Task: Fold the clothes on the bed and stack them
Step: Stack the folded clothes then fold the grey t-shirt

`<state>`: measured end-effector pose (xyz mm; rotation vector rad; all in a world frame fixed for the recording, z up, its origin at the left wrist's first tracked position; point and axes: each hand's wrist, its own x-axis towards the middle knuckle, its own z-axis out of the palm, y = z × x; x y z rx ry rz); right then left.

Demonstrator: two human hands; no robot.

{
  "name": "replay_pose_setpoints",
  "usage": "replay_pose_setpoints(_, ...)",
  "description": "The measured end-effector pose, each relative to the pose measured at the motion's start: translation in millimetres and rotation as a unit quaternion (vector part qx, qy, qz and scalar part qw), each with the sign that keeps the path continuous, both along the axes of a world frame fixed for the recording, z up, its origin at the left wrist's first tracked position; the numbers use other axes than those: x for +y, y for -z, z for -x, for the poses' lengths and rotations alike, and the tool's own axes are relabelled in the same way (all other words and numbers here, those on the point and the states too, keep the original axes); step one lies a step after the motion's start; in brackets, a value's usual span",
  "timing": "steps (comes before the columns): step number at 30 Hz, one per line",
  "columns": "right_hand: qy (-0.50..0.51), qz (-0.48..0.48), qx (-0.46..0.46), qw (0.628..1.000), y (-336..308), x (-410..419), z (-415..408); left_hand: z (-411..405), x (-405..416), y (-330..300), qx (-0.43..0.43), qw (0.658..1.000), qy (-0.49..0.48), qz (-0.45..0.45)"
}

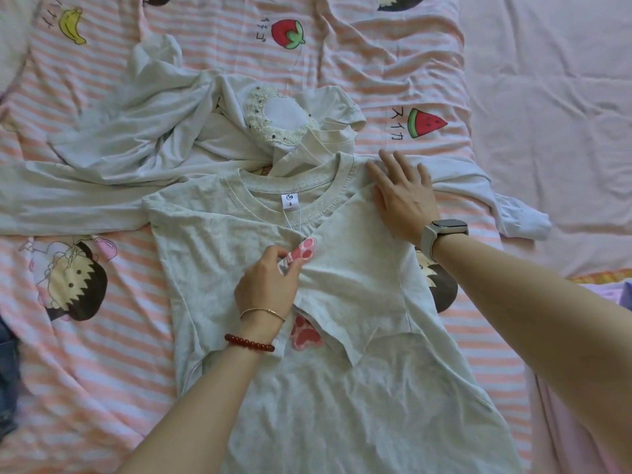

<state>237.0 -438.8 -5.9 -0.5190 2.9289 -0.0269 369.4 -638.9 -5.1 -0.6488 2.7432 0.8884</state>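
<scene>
The grey T-shirt [342, 405] is cut off by the bottom edge. Its pink paw print [306, 333] is half covered by the folded-over sleeve.

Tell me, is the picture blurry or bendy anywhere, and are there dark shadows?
Head view: soft, even light with no glare and only faint shadows in the creases of the grey T-shirt; the shirt, the left hand and the right hand look sharp; the wide lens bends the striped sheet near the edges, where detail softens.
</scene>
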Motion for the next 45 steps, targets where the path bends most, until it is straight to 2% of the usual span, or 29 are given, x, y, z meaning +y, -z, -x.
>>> replay_pose_setpoints(2,-0.010,-0.015,-0.047,0.999,2,1,5,1,-5,-2,0.045,0.998,0.007,0.038)
replay_pose_setpoints(5,-0.006,0.002,-0.039,0.999,-2,-3,12,13,-29,1,0.129,0.978,0.058,0.156)
replay_pose_setpoints(11,-0.039,-0.016,0.015,0.999,-15,-10,21,64,-104,-12,-0.025,0.960,0.101,0.259)
replay_pose_setpoints(15,-0.051,-0.009,0.016,0.999,-20,-10,18,77,-126,-23,-0.068,0.956,0.111,0.263)
replay_pose_setpoints(18,-0.050,0.014,-0.016,0.999,-26,-10,13,81,-133,-27,-0.039,0.968,0.155,0.194)
replay_pose_setpoints(21,-0.090,-0.026,-0.007,0.996,-33,-7,1,70,-128,-36,0.013,0.971,0.172,0.164)
replay_pose_setpoints(25,-0.152,-0.017,0.132,0.979,-45,6,-23,25,-124,-46,0.147,0.944,0.226,0.192)
replay_pose_setpoints(28,-0.175,0.008,0.138,0.975,-51,17,-54,-22,-123,-50,0.231,0.910,0.290,0.186)
replay_pose_setpoints(33,-0.195,0.009,0.134,0.971,-53,49,-129,-110,-108,-51,0.296,0.880,0.324,0.180)
replay_pose_setpoints(42,-0.289,0.040,0.073,0.954,-39,118,-278,-259,-74,-32,0.230,0.875,0.386,0.180)
replay_pose_setpoints(45,-0.301,0.044,0.051,0.951,-32,129,-309,-301,-63,-21,0.170,0.878,0.422,0.148)
